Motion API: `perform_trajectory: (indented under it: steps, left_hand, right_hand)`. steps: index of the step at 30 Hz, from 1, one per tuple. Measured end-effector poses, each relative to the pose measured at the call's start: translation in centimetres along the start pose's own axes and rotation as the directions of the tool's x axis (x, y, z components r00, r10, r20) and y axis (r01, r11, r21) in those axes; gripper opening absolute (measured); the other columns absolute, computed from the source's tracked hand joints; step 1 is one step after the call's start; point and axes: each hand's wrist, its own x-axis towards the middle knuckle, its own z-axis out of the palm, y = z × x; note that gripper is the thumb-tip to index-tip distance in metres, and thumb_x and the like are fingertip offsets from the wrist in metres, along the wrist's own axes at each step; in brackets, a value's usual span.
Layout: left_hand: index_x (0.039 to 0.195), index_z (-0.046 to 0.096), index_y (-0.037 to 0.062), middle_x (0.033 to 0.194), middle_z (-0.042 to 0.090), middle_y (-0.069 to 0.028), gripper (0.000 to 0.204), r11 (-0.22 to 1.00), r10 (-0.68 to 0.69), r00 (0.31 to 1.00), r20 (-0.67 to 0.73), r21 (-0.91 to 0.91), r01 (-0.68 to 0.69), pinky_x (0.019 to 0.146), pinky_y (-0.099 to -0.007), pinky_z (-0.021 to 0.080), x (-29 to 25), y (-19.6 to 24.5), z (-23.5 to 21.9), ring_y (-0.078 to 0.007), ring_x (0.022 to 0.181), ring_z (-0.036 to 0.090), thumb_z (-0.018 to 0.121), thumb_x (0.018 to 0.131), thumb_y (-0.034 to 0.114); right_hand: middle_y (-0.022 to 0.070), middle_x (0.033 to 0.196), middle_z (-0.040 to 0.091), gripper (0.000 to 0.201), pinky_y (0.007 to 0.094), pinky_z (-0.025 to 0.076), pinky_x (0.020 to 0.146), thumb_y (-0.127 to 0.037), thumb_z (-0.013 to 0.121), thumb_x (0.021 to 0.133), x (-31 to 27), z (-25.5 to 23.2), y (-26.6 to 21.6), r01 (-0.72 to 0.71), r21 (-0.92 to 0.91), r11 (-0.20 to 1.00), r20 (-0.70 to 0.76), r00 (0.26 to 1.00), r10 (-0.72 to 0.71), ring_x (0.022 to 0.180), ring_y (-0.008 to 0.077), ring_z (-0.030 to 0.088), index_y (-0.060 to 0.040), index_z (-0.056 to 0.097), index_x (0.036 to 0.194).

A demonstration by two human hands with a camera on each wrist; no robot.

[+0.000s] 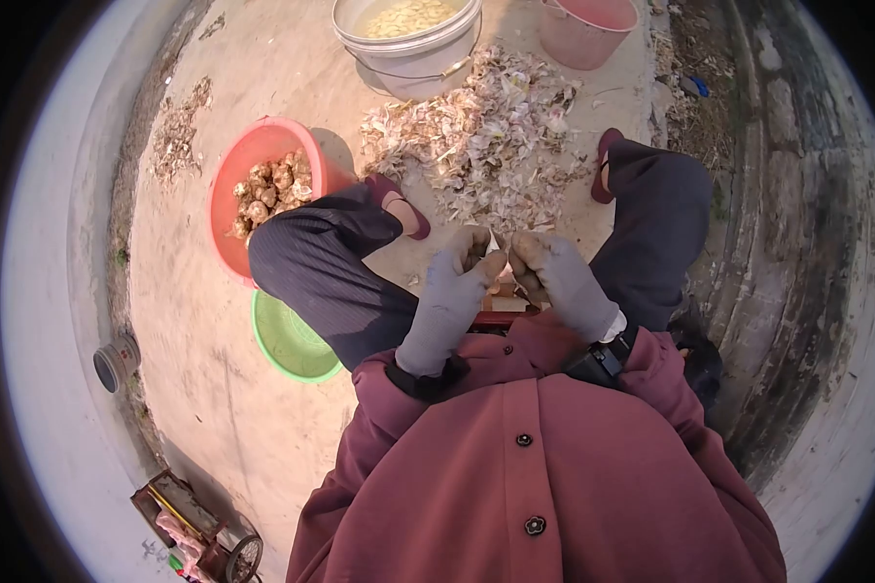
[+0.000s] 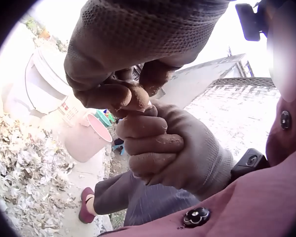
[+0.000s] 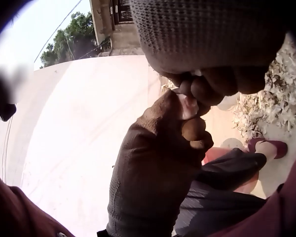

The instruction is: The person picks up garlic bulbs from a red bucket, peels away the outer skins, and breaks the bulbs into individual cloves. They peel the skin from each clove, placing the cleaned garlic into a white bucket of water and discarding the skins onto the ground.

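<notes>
Both hands, in grey gloves with soiled fingertips, meet over the lap. The left hand (image 1: 449, 296) pinches a pale garlic clove (image 3: 188, 106) between thumb and curled fingers. Against it, the right hand (image 1: 572, 290) has its thumb and forefinger pinching at the clove's end, the other fingers folded into the palm in the left wrist view. Much of the clove is hidden by the fingers. Beyond the hands, a heap of garlic skins (image 1: 486, 131) covers the ground between the feet.
Whole garlic bulbs (image 1: 272, 189) fill part of a red basin (image 1: 226, 233) by one knee. A green basin (image 1: 287, 340) sits behind it. Ahead stand a white bucket (image 1: 408, 58) holding peeled cloves in liquid and a pink bucket (image 1: 583, 39). A cart (image 1: 190, 525) is at lower left.
</notes>
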Motion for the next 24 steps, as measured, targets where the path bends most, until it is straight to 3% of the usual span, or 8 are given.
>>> perform_trajectory:
  steps: [3,6,10,12,17,19,23,24]
  left_hand:
    - [0.111,0.059,0.0014,0.09,0.062,-0.0003,0.023,0.961,-0.015,1.0,0.007,-0.275,0.016,0.068,-0.0221,0.042,0.1,-1.1,-1.1,-0.0067,0.076,0.052,0.061,0.099,0.021]
    - [0.11,0.059,0.0015,0.093,0.064,-0.0028,0.025,0.881,-0.033,0.997,0.067,-0.47,0.061,0.068,-0.0216,0.043,0.3,-1.1,-1.6,-0.0076,0.076,0.054,0.059,0.1,0.025]
    - [0.109,0.059,0.0017,0.093,0.065,-0.0057,0.025,0.775,0.035,0.992,0.12,-0.63,0.049,0.067,-0.0213,0.043,0.5,-0.9,-1.5,-0.0078,0.073,0.054,0.058,0.101,0.025]
    - [0.109,0.059,0.0017,0.093,0.065,-0.0061,0.025,0.771,0.027,0.993,0.117,-0.634,0.054,0.067,-0.0216,0.043,0.4,-0.3,-1.3,-0.0081,0.072,0.054,0.058,0.101,0.026]
    - [0.109,0.059,0.0013,0.095,0.066,-0.0075,0.026,0.767,0.042,0.994,0.104,-0.641,0.034,0.065,-0.0222,0.042,0.2,0.5,-1.3,-0.0087,0.07,0.052,0.058,0.101,0.027]
    - [0.109,0.06,0.001,0.094,0.066,-0.007,0.025,0.756,0.056,0.994,0.099,-0.654,0.023,0.064,-0.022,0.041,0.3,0.3,-1.2,-0.0087,0.07,0.051,0.057,0.102,0.025]
    - [0.107,0.06,0.0053,0.087,0.063,0.0007,0.018,0.735,0.015,0.998,0.069,-0.677,0.036,0.068,-0.0208,0.048,-0.2,2.1,-1.2,-0.0065,0.073,0.057,0.06,0.101,0.023]
    - [0.106,0.06,0.0041,0.086,0.062,0.0004,0.019,0.773,0.018,0.998,0.065,-0.634,0.028,0.068,-0.021,0.048,-0.2,2.0,-1.4,-0.0069,0.072,0.057,0.061,0.1,0.022]
  right_hand:
    - [-0.0052,0.06,0.043,0.06,0.0231,0.028,0.048,-0.056,0.037,0.104,-0.3,-0.5,-0.9,-0.112,0.339,0.934,0.09,0.992,0.086,0.051,0.0052,0.034,-0.0018,0.061,0.098]
    - [-0.0056,0.064,0.04,0.057,0.0208,0.036,0.054,-0.053,0.032,0.106,-0.3,-0.8,-1.6,-0.114,0.137,0.984,-0.01,0.993,0.116,0.055,0.0053,0.038,-0.0033,0.059,0.11]
    - [-0.0029,0.074,0.046,0.044,0.0211,0.039,0.057,-0.042,0.038,0.107,0.5,-0.6,1.1,-0.029,0.321,0.947,0.043,0.999,0.016,0.063,0.0056,0.043,-0.003,0.058,0.108]
    - [-0.0001,0.084,0.052,0.029,0.0223,0.042,0.06,-0.028,0.042,0.105,0.7,-1.5,1.4,0.081,-0.051,0.995,0.14,0.987,-0.073,0.072,0.0067,0.048,-0.0028,0.056,0.107]
    - [-0.0004,0.074,0.054,0.02,0.0232,0.045,0.061,-0.021,0.055,0.098,0.1,-0.3,0.9,0.086,-0.364,0.927,-0.111,0.985,-0.135,0.067,0.0077,0.053,-0.0016,0.058,0.094]
    - [0.014,0.083,0.064,0.027,0.033,0.047,0.063,-0.027,0.064,0.093,-0.5,-0.1,-1.6,-0.034,-0.791,0.61,-0.136,0.983,-0.122,0.068,0.0179,0.062,-0.0005,0.065,0.098]
    - [0.0148,0.086,0.066,0.027,0.0372,0.049,0.068,-0.027,0.066,0.092,-1.0,0.1,-2.1,-0.129,-0.428,0.894,-0.23,0.973,0.03,0.075,0.024,0.065,-0.0005,0.066,0.097]
    - [0.015,0.088,0.065,0.026,0.039,0.049,0.069,-0.026,0.066,0.091,-1.5,0.6,-2.3,0.082,-0.382,0.92,-0.156,0.976,-0.152,0.078,0.0273,0.065,-0.001,0.065,0.097]
